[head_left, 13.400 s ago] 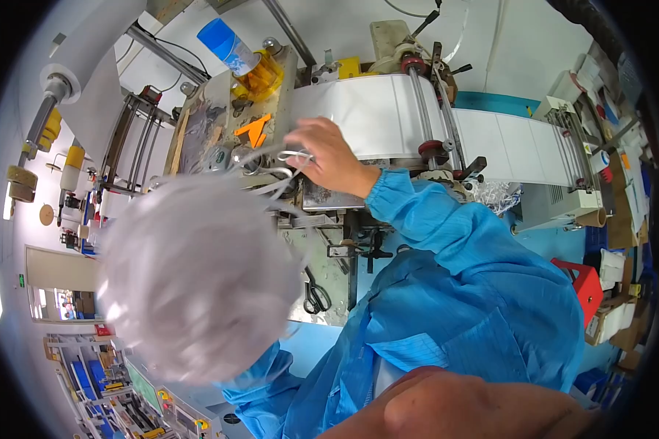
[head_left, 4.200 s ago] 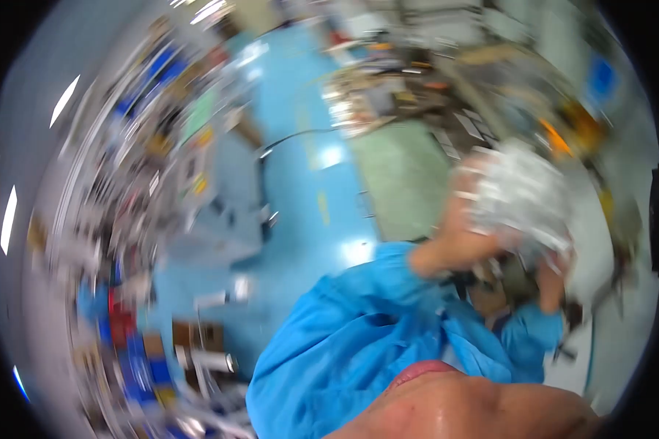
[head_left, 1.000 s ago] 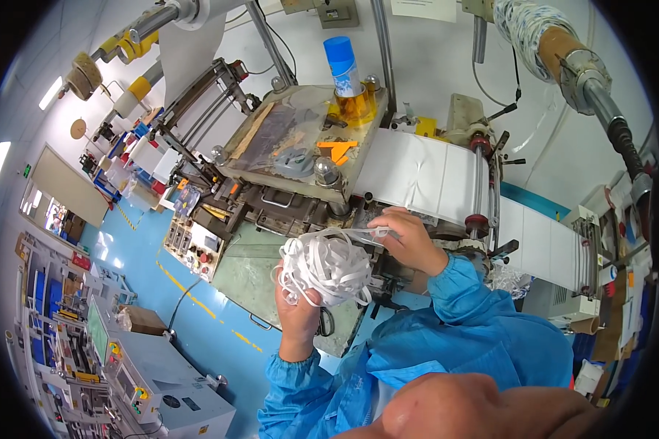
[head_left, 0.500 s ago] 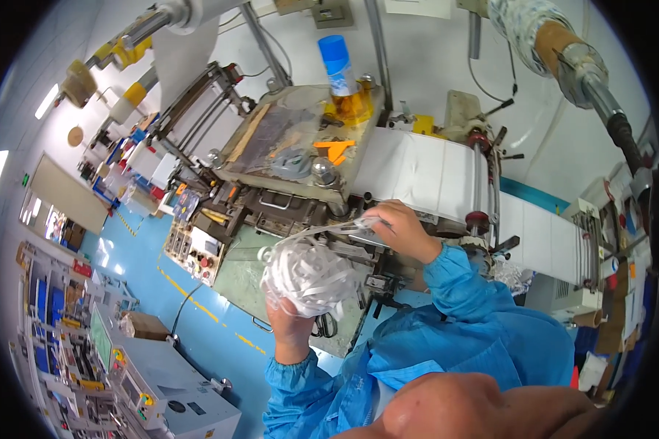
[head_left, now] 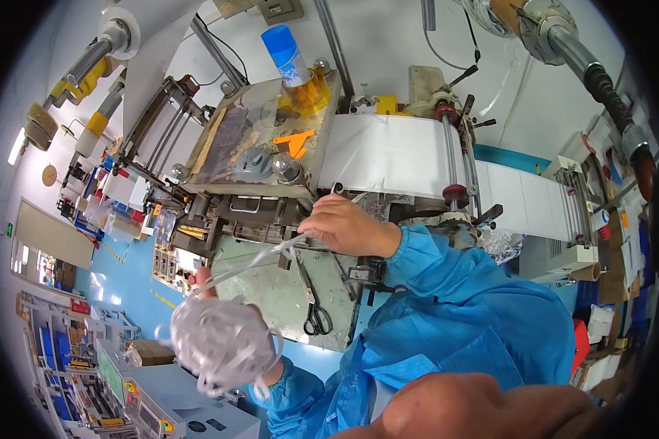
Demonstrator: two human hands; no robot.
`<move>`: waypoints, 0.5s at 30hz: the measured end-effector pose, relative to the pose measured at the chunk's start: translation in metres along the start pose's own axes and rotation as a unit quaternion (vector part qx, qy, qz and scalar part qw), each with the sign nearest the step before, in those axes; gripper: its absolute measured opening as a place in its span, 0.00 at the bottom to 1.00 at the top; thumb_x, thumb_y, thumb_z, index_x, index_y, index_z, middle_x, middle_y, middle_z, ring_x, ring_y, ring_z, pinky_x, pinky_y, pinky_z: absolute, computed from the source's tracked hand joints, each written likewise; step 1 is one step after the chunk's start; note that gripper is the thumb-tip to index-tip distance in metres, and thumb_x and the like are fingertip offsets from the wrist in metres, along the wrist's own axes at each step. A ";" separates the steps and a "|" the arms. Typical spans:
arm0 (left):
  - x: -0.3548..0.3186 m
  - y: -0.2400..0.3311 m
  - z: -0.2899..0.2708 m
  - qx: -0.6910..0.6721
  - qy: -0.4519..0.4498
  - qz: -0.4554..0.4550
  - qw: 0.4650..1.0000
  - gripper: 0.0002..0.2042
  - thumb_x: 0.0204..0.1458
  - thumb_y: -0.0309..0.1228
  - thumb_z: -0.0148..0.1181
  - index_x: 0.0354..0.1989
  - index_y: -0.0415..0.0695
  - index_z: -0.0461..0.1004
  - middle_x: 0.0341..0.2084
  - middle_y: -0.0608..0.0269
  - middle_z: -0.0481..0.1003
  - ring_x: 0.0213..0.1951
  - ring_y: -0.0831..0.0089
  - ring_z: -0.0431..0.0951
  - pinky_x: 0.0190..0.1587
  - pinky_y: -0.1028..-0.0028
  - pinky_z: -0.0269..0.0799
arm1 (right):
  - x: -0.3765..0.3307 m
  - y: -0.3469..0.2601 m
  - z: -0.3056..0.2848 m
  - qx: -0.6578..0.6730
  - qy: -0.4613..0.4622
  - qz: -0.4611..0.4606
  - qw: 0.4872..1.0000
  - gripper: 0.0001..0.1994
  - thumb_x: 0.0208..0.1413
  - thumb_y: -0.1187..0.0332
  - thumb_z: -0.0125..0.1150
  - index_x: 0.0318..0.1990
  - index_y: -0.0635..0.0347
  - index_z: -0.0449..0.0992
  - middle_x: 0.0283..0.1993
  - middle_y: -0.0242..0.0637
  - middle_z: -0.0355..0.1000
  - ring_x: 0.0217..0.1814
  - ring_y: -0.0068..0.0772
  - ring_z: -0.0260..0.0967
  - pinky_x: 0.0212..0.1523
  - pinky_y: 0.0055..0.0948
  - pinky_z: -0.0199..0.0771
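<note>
My left hand (head_left: pixel 206 282) is mostly hidden behind a loose ball of white plastic strip (head_left: pixel 223 344); one finger shows above it, closed around the bundle. Several strands run up from the ball to my right hand (head_left: pixel 344 225), whose fingers are pinched on the strip near the machine's front edge. Below my right hand, a pair of scissors (head_left: pixel 315 314) with black handles lies on the worn green plate (head_left: pixel 271 293). Neither hand touches the scissors.
Ahead stands a press machine with a metal top plate (head_left: pixel 216 150), carrying a blue-capped spray can (head_left: pixel 289 57) and an orange tool (head_left: pixel 296 143). White web material (head_left: pixel 388 154) runs right over rollers (head_left: pixel 454 157). A grey machine cabinet (head_left: pixel 176 391) stands lower left.
My left hand has carried the ball of strip down and left, away from the machine. My right hand has moved left, still gripping the strands. The scissors now show more fully.
</note>
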State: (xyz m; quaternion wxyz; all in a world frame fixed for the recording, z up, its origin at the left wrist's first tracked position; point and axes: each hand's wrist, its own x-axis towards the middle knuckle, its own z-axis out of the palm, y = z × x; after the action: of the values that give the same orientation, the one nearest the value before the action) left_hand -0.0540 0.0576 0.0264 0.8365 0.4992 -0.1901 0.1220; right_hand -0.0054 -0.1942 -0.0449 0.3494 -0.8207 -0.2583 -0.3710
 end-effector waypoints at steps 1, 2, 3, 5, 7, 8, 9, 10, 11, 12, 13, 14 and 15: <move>0.002 0.002 0.006 0.015 0.030 0.030 0.999 0.38 0.51 0.45 0.57 0.67 0.39 0.49 0.67 0.49 0.49 0.44 0.67 0.71 0.46 0.73 0.70 | 0.003 -0.004 -0.003 0.020 -0.018 -0.008 1.000 0.09 0.50 0.72 0.62 0.40 0.54 0.76 0.34 0.35 0.73 0.41 0.40 0.70 0.50 0.38 0.68; -0.001 0.011 0.010 0.035 0.065 0.065 0.995 0.39 0.50 0.44 0.60 0.66 0.36 0.50 0.68 0.48 0.48 0.42 0.69 0.72 0.43 0.76 0.70 | 0.007 -0.012 -0.004 0.025 -0.019 -0.009 0.999 0.09 0.50 0.72 0.62 0.40 0.54 0.76 0.34 0.35 0.73 0.41 0.40 0.70 0.50 0.38 0.68; -0.003 0.018 0.013 0.055 0.101 0.100 0.988 0.40 0.49 0.42 0.62 0.66 0.34 0.50 0.68 0.48 0.46 0.39 0.71 0.72 0.41 0.78 0.71 | 0.010 -0.020 -0.004 0.037 -0.023 -0.020 0.999 0.09 0.50 0.71 0.63 0.40 0.54 0.76 0.34 0.35 0.73 0.40 0.40 0.70 0.50 0.38 0.68; 0.001 0.016 0.011 -0.101 0.007 0.126 0.987 0.41 0.49 0.42 0.62 0.66 0.33 0.49 0.68 0.45 0.47 0.36 0.72 0.71 0.39 0.78 0.69 | 0.010 -0.027 -0.006 0.042 -0.025 -0.019 0.999 0.10 0.49 0.71 0.63 0.40 0.54 0.76 0.34 0.35 0.72 0.39 0.39 0.70 0.49 0.37 0.69; 0.002 0.023 0.007 -0.320 0.012 0.125 0.939 0.42 0.49 0.44 0.62 0.65 0.30 0.48 0.66 0.40 0.49 0.30 0.69 0.66 0.34 0.74 0.66 | 0.011 -0.031 -0.011 0.051 -0.036 -0.040 0.997 0.10 0.49 0.70 0.64 0.40 0.54 0.76 0.32 0.34 0.72 0.37 0.38 0.70 0.46 0.36 0.70; 0.004 0.026 0.010 -0.319 0.012 0.119 0.940 0.42 0.49 0.44 0.62 0.65 0.30 0.48 0.66 0.40 0.49 0.30 0.69 0.66 0.34 0.74 0.66 | 0.008 -0.028 -0.011 0.051 -0.036 -0.035 0.997 0.10 0.49 0.70 0.64 0.40 0.54 0.76 0.32 0.34 0.72 0.37 0.38 0.70 0.46 0.36 0.70; 0.007 0.030 0.017 -0.270 0.034 0.160 0.949 0.43 0.48 0.44 0.62 0.65 0.30 0.47 0.65 0.40 0.51 0.34 0.67 0.68 0.37 0.74 0.68 | 0.006 -0.027 -0.012 0.039 -0.014 -0.048 0.998 0.11 0.48 0.70 0.65 0.41 0.54 0.76 0.31 0.34 0.71 0.36 0.39 0.70 0.45 0.36 0.70; 0.008 0.032 0.020 -0.218 0.059 0.204 0.953 0.44 0.48 0.45 0.62 0.65 0.29 0.46 0.63 0.41 0.53 0.39 0.64 0.71 0.40 0.73 0.70 | 0.004 -0.025 -0.010 0.031 0.003 -0.065 0.997 0.11 0.48 0.70 0.65 0.41 0.54 0.76 0.30 0.34 0.71 0.35 0.39 0.70 0.43 0.35 0.70; 0.010 0.031 0.024 -0.155 0.070 0.235 0.957 0.43 0.47 0.46 0.62 0.64 0.30 0.49 0.61 0.42 0.58 0.52 0.59 0.70 0.52 0.67 0.70 | 0.002 -0.024 -0.010 0.036 -0.001 -0.064 0.997 0.11 0.48 0.70 0.65 0.41 0.54 0.76 0.30 0.34 0.71 0.35 0.39 0.70 0.43 0.35 0.70; 0.013 0.027 0.022 -0.151 0.075 0.234 0.958 0.43 0.47 0.46 0.62 0.64 0.30 0.49 0.61 0.42 0.58 0.52 0.59 0.70 0.52 0.67 0.70 | 0.000 -0.023 -0.013 0.046 -0.012 -0.058 0.997 0.11 0.47 0.71 0.65 0.40 0.55 0.76 0.30 0.35 0.71 0.34 0.40 0.70 0.41 0.36 0.70; 0.020 0.023 0.012 -0.019 0.043 0.269 0.962 0.38 0.49 0.43 0.61 0.62 0.32 0.53 0.60 0.43 0.60 0.53 0.58 0.69 0.53 0.63 0.69 | -0.003 -0.025 -0.016 0.057 -0.021 -0.053 0.997 0.12 0.46 0.71 0.66 0.40 0.55 0.77 0.29 0.36 0.71 0.34 0.41 0.69 0.40 0.37 0.69; 0.026 0.019 0.001 0.113 0.010 0.298 0.948 0.33 0.51 0.40 0.60 0.61 0.34 0.57 0.59 0.45 0.62 0.54 0.56 0.69 0.55 0.60 0.68 | -0.004 -0.027 -0.020 0.062 -0.022 -0.052 0.996 0.12 0.46 0.71 0.66 0.40 0.55 0.77 0.29 0.36 0.71 0.34 0.41 0.69 0.40 0.37 0.69; 0.034 0.010 0.001 0.228 -0.037 0.318 0.920 0.29 0.52 0.37 0.60 0.59 0.36 0.60 0.57 0.46 0.63 0.55 0.55 0.68 0.56 0.57 0.68 | -0.008 -0.032 -0.034 0.051 -0.024 -0.044 0.997 0.12 0.45 0.71 0.66 0.39 0.56 0.77 0.29 0.36 0.71 0.33 0.42 0.69 0.39 0.37 0.69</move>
State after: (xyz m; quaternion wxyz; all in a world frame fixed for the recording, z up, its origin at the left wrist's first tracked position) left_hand -0.0278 0.0618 0.0500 0.6098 0.5933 -0.3366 0.4035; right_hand -0.0464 -0.2019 -0.0222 0.3676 -0.7985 -0.3207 -0.3526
